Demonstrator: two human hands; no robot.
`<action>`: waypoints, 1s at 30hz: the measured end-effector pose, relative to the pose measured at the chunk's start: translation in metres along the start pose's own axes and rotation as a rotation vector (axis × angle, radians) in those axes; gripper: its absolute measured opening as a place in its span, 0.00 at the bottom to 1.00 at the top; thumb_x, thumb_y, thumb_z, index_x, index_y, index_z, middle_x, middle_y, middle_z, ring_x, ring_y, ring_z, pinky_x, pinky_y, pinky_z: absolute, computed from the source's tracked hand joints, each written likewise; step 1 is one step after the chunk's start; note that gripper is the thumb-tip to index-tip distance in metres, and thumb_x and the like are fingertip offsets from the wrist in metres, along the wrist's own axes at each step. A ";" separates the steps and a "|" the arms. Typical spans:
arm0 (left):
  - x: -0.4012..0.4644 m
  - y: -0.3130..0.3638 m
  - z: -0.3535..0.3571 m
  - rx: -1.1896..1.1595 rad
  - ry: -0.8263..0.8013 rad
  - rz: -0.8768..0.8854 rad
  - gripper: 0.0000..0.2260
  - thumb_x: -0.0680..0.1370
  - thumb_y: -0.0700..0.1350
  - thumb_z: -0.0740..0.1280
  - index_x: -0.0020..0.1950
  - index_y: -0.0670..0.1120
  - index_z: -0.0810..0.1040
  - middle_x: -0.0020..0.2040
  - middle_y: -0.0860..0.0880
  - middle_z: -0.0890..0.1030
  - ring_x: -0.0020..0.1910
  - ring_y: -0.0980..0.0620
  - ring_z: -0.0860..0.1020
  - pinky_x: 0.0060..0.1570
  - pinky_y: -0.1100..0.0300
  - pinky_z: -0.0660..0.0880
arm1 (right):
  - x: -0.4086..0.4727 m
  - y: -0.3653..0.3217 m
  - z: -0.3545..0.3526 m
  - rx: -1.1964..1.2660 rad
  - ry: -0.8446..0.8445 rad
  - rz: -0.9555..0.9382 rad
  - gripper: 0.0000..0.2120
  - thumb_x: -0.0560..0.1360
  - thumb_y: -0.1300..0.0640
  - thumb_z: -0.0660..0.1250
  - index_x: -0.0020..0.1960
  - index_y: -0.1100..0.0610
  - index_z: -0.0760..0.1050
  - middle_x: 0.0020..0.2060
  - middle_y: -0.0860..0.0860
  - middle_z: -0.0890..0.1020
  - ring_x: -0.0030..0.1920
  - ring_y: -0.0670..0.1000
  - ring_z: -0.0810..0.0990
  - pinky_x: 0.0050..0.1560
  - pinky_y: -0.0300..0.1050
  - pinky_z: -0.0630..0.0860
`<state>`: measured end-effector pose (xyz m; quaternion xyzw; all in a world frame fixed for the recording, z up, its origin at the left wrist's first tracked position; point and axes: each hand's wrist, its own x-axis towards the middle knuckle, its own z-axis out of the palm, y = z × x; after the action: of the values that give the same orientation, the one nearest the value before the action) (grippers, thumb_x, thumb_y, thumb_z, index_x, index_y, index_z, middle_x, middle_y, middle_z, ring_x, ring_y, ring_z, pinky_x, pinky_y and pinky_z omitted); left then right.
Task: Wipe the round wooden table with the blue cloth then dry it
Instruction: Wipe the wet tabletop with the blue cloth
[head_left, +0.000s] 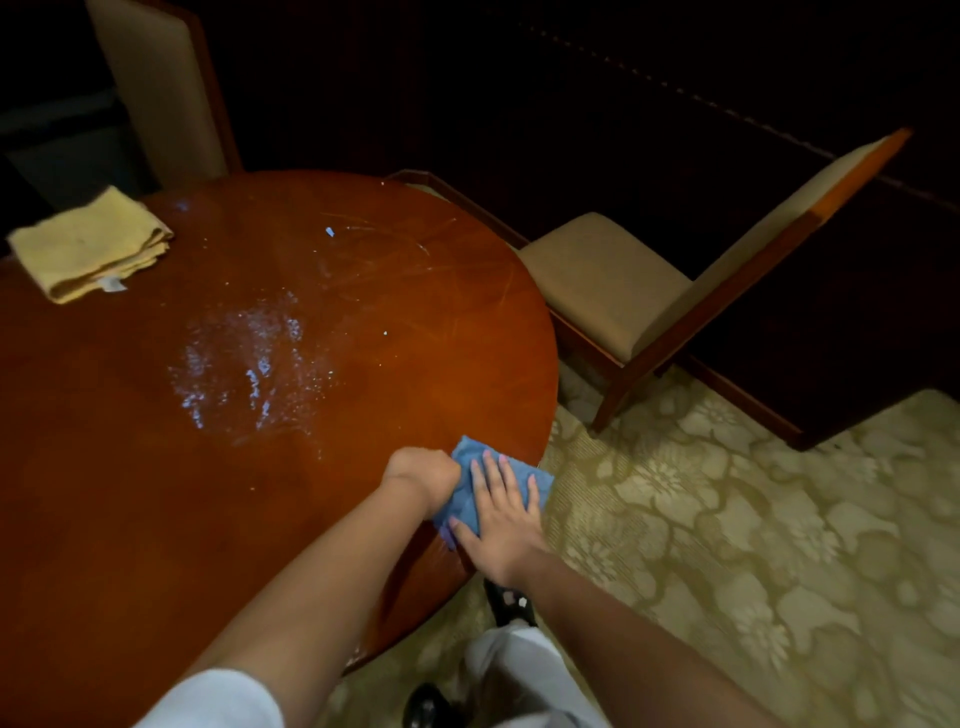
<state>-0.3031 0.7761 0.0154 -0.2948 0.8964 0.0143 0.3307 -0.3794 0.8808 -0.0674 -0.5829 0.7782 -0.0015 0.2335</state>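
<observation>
The round wooden table (156, 493) fills the left of the view, with a wet shiny patch (249, 369) near its middle. The blue cloth (470, 457) lies at the table's right front edge. My left hand (423, 478) grips the cloth's left side with curled fingers. My right hand (501, 519) lies flat on top of the cloth, fingers straight and spread. A folded yellow cloth (88, 244) rests on the far left of the table.
Two beige upholstered chairs stand by the table: one (161, 88) behind its far edge, another (649, 291) to its right. Patterned carpet (753, 545) covers the floor on the right. My shoes (506, 605) stand close under the table's edge.
</observation>
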 end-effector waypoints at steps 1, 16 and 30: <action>-0.004 -0.001 0.001 0.011 -0.014 0.000 0.14 0.79 0.36 0.57 0.62 0.41 0.75 0.63 0.43 0.76 0.61 0.42 0.76 0.52 0.51 0.74 | -0.002 -0.002 0.000 -0.012 -0.014 -0.013 0.47 0.64 0.32 0.28 0.77 0.55 0.32 0.76 0.49 0.32 0.68 0.47 0.22 0.65 0.52 0.20; 0.021 -0.019 -0.002 -0.121 -0.013 -0.020 0.13 0.80 0.39 0.58 0.61 0.43 0.76 0.61 0.43 0.78 0.60 0.42 0.77 0.52 0.53 0.74 | 0.031 0.023 -0.026 -0.104 -0.048 -0.171 0.45 0.67 0.28 0.32 0.77 0.52 0.33 0.74 0.45 0.32 0.70 0.44 0.25 0.69 0.51 0.26; 0.132 -0.038 -0.073 -0.184 -0.015 -0.152 0.15 0.79 0.36 0.56 0.62 0.42 0.75 0.63 0.43 0.76 0.61 0.42 0.76 0.53 0.52 0.74 | 0.149 0.082 -0.081 -0.114 -0.029 -0.221 0.45 0.65 0.31 0.31 0.78 0.50 0.35 0.77 0.46 0.36 0.70 0.43 0.26 0.70 0.53 0.27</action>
<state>-0.4057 0.6602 -0.0006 -0.3909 0.8638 0.0736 0.3093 -0.5148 0.7503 -0.0716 -0.6773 0.7046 0.0254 0.2099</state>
